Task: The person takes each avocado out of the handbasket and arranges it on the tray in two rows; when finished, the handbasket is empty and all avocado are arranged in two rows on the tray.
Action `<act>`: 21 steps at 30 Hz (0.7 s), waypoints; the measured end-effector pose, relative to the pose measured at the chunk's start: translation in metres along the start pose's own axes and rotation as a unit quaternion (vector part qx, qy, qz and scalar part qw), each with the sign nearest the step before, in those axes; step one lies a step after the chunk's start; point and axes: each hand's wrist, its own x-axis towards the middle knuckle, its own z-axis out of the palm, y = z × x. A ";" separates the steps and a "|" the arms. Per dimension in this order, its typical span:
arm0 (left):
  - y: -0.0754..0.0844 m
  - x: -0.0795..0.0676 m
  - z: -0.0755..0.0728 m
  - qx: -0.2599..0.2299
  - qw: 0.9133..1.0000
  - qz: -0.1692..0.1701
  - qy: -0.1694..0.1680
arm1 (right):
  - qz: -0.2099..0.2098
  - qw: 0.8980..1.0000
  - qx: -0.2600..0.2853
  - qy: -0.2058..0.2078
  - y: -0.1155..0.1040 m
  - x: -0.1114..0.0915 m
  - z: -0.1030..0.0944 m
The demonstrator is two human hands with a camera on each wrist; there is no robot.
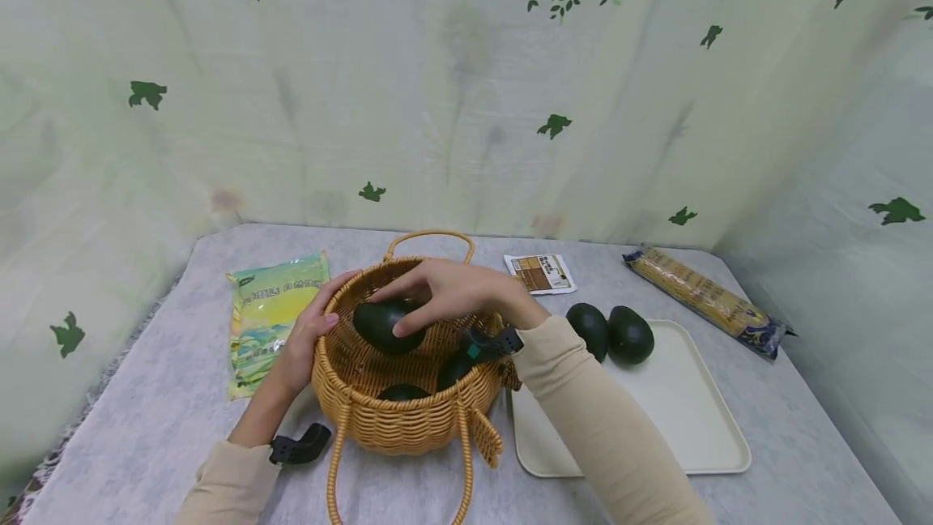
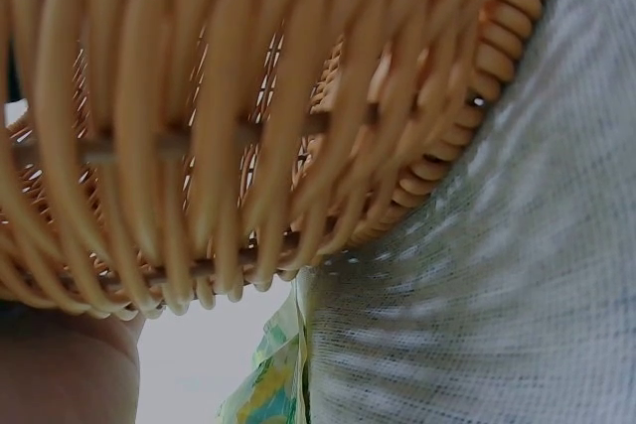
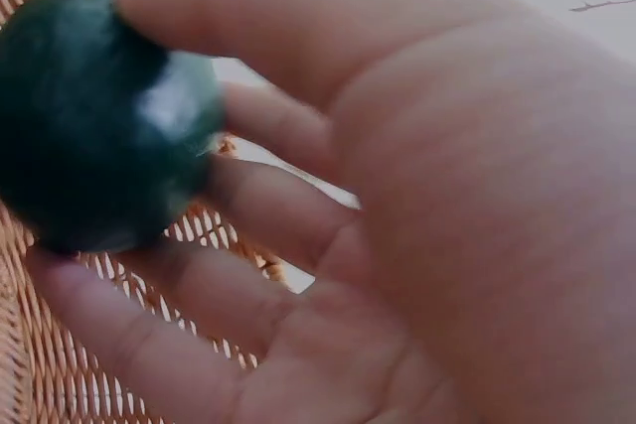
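Note:
My right hand [image 1: 455, 292] holds a dark green avocado [image 1: 385, 327] inside the mouth of a round wicker basket [image 1: 408, 432]. Thumb and fingers spread around the avocado [image 3: 104, 116] in the right wrist view, with the basket's weave behind it. At the basket's left rim, my left hand [image 1: 304, 344] grips the edge, thumb on top. Lower in the basket lie another avocado [image 1: 403, 393] and a dark one [image 1: 453, 369] partly hidden by the right wrist's strap. In the left wrist view, the basket's woven side [image 2: 219, 126] fills much of the picture.
Right of the basket, two avocados [image 1: 630, 336] sit at the back edge of a cream tray [image 1: 717, 420]. A small white-and-brown packet [image 1: 541, 274] and a long noodle packet [image 1: 703, 298] lie behind. A green-yellow bag [image 1: 273, 306] lies left. One basket handle [image 1: 334, 476] hangs toward the front.

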 end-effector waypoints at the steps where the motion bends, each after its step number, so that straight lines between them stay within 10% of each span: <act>1: 0.000 0.000 0.000 0.001 1.000 -0.001 0.000 | 0.001 1.000 0.001 0.006 0.000 -0.002 0.000; 21: -0.001 0.000 0.000 0.010 1.000 -0.007 0.010 | 0.031 0.994 0.064 0.088 -0.008 -0.047 0.012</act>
